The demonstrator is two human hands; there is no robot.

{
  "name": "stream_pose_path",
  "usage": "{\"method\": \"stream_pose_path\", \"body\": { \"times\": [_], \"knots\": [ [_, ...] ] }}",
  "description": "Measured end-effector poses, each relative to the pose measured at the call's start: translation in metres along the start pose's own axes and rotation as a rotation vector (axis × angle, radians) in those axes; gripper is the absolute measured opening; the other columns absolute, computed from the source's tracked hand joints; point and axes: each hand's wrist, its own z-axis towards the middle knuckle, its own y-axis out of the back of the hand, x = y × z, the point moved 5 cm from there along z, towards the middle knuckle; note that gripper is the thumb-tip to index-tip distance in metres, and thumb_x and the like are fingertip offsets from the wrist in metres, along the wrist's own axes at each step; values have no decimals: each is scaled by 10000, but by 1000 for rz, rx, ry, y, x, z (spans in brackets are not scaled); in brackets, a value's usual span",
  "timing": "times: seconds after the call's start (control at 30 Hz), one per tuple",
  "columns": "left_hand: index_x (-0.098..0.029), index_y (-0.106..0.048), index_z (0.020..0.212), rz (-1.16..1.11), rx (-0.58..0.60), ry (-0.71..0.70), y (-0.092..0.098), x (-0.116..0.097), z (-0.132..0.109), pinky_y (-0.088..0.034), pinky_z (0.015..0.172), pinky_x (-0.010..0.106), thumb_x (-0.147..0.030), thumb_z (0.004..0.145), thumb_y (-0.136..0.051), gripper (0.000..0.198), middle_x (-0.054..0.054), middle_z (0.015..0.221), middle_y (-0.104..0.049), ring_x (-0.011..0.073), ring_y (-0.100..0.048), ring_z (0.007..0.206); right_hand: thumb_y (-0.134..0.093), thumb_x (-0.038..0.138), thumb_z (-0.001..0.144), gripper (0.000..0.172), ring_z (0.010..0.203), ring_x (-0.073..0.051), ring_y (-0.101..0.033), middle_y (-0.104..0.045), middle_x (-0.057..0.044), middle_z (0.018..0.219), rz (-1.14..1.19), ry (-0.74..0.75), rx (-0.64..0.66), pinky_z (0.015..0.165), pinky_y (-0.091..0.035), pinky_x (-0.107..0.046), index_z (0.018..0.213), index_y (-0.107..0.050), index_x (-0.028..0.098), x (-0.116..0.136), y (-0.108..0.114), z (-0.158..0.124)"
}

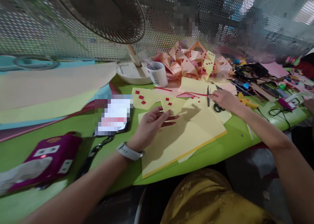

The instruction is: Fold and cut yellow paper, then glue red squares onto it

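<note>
My left hand, a pale watch on its wrist, pinches a small yellow paper piece with two red squares on it. The piece is held just over a stack of yellow sheets. My right hand is closed on slim metal tweezers, tips pointing away from me. Beside the tweezers lie several tiny red paper squares. Black-handled scissors rest under my right hand. Another yellow piece with three red squares lies to the left.
A fan and a white cup stand behind, beside a heap of folded peach paper. At left are a phone, a magenta power strip and large coloured sheets. A yellow glue gun lies at right.
</note>
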Motion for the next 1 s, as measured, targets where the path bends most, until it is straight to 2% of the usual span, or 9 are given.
{"method": "stream_pose_path", "body": {
  "times": [0.2,0.3,0.37,0.47,0.6,0.67,0.77,0.83,1.0],
  "knots": [
    [-197,-523,781,-9,3,-6,2,1,3,-625,721,288,-509,659,-832,456,-18,801,-659,245,-748,910,-498,71,943,204,809,-198,-546,-672,-91,845,-77,155,46,724,-372,-330,906,-683,147,2,-17,23],
    [-201,-509,772,-11,-3,-4,3,2,3,-621,706,284,-511,660,-829,459,-18,808,-659,250,-750,910,-458,69,950,237,844,-206,-565,-690,-108,902,-78,133,23,736,-393,-337,937,-681,148,-3,-12,22],
    [-202,-507,768,-6,-4,3,2,2,2,-621,713,291,-511,660,-827,458,-16,810,-661,257,-748,924,-458,114,956,223,911,-220,-590,-696,-128,1028,-20,46,-66,758,-427,-345,999,-673,158,-8,-2,21],
    [-205,-509,766,4,-16,14,2,2,2,-622,746,309,-512,651,-833,461,-15,802,-663,263,-744,941,-503,176,923,179,971,-215,-633,-690,-109,1134,261,-186,-337,796,-488,-343,1028,-648,189,-15,18,17],
    [-207,-506,764,-7,-31,7,2,2,3,-624,757,326,-518,639,-838,472,-13,817,-659,268,-746,931,-595,257,832,109,720,-151,-657,-709,-43,918,819,-461,-539,680,-537,-295,926,-591,203,-15,29,13],
    [-206,-510,774,-10,-28,7,1,3,3,-625,754,330,-519,639,-838,474,-12,822,-658,269,-747,927,-651,300,775,155,661,-146,-654,-683,-13,802,1108,-543,-535,639,-551,-291,854,-555,208,-9,26,14],
    [-206,-516,796,-11,-17,14,1,2,2,-623,758,330,-514,647,-835,468,-17,811,-657,264,-748,921,-710,327,716,234,619,-142,-655,-669,-14,785,1407,-584,-423,585,-557,-289,817,-545,195,6,18,19],
    [-205,-512,794,-3,-9,12,1,2,2,-622,758,328,-514,658,-827,462,-15,813,-665,261,-747,924,-752,337,679,287,586,-129,-641,-660,-13,777,1487,-588,-349,562,-554,-283,796,-537,188,16,13,21],
    [-199,-525,812,6,3,6,3,3,3,-625,736,320,-506,675,-811,441,5,827,-700,262,-749,925,-728,278,659,326,643,-131,-639,-642,15,766,1519,-545,-320,623,-573,-296,848,-471,215,27,8,23]
  ]
}}
